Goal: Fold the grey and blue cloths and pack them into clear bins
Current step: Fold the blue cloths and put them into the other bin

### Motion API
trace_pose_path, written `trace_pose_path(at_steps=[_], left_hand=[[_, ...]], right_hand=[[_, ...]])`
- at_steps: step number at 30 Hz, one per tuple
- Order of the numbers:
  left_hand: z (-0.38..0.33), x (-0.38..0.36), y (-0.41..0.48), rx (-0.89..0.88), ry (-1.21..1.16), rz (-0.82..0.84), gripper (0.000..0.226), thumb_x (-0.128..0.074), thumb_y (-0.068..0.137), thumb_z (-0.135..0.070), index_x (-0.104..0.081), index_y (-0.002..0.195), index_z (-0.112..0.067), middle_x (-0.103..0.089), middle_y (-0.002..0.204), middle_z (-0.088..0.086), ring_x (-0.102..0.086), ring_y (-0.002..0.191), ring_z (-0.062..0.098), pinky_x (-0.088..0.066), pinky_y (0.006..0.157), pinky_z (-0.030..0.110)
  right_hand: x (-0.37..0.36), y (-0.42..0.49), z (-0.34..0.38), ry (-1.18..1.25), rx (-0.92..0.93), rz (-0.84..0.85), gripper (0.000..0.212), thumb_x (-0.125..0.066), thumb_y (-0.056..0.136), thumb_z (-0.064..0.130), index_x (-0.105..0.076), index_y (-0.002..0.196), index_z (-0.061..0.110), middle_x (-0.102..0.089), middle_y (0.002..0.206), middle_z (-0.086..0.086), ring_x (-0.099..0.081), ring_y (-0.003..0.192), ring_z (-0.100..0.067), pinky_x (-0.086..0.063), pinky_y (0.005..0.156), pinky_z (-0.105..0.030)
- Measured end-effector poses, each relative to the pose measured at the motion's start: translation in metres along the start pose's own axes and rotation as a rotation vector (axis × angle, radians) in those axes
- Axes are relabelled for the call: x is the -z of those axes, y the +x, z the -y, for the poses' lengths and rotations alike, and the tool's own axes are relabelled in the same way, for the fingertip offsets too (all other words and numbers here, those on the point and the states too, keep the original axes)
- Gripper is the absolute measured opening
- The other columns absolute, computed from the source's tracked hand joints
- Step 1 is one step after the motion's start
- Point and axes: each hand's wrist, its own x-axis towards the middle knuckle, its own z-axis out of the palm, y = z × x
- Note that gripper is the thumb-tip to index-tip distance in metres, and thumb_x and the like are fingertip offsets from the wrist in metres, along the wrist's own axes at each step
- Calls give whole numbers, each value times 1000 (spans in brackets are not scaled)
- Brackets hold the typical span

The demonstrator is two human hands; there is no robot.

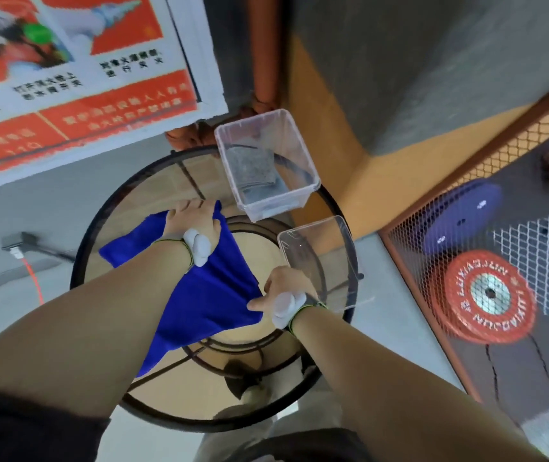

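Round glass table (126,181), grey floor (399,331), red weight plate (489,296)

Open glass tabletop (153,181) left of the blue cloth (213,295); two clear bins (266,165) crowding the right edge.

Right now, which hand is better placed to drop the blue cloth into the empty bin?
Right hand: it grips the blue cloth directly beside the empty bin. The left hand holds the far corner, nearer the bin with the grey cloth.
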Motion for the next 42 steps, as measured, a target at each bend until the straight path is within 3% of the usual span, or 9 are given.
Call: trace_pose_path(at_steps=[5,9,14,19,22,26,33,40,42], left_hand=[[-3,2,15,87,39,11,45,-47,102,-36,-54,139,-10,-54,139,18,-46,126,40,-45,100,47],[9,4,21,34,-31,-23,34,-45,101,-30,-63,121,-10,-65,120,19,-53,109,42,-48,95,48],[24,20,11,-5,-289,-235,18,-49,97,-21,-65,98,-14,-65,91,10,-56,87,36,-48,71,41],[47,54,-7,6,-355,-332,20,-45,94,-28,-55,78,-33,-59,76,-7,-55,73,24,-36,59,30],[66,74,-16,58,-429,-374,26,-43,95,-30,-69,93,-29,-65,87,-7,-58,78,22,-41,64,29],[80,94,-39,97,-484,-494,25,-46,99,-29,-66,113,-24,-64,96,-5,-56,83,21,-43,72,31],[105,134,-79,137,-602,-673,27,-48,100,-22,-64,120,-15,-69,104,8,-58,85,28,-43,67,34],[139,171,-119,258,-606,-716,34,-45,104,-20,-63,133,-17,-70,118,12,-57,78,27,-42,58,31],[137,172,-130,269,-597,-654,38,-44,104,-19,-64,136,-19,-70,123,12,-58,76,25,-43,59,29]], right_hand=[[-10,3,-1,-14,36,61,39,-76,75,38,-78,104,11,-77,99,-6,-48,60,-14,-57,67,-30],[-4,-6,0,55,23,57,46,-66,80,31,-69,109,-4,-56,74,-14,-37,62,-16,-57,67,-42],[17,-25,7,74,99,91,45,-62,86,39,-72,111,3,-74,111,-13,-70,95,-27,-57,91,-42],[43,-35,27,-19,162,41,43,-58,90,51,-76,104,14,-72,98,1,-64,86,-21,-42,63,-26],[62,-44,38,-103,159,31,44,-61,91,57,-78,102,18,-67,89,7,-59,75,-12,-41,63,-24],[89,-59,50,-155,228,59,37,-62,91,59,-73,90,24,-74,99,3,-69,97,-22,-51,83,-31],[128,-80,72,70,379,-157,26,-78,77,38,-56,68,25,-58,64,12,-54,65,-15,-41,59,-27],[149,-94,102,289,517,-363,23,-84,82,32,-69,99,24,-70,86,5,-69,84,-20,-58,81,-33],[154,-98,100,306,529,-354,15,-82,86,30,-70,94,28,-66,75,12,-66,75,-17,-55,73,-28]])
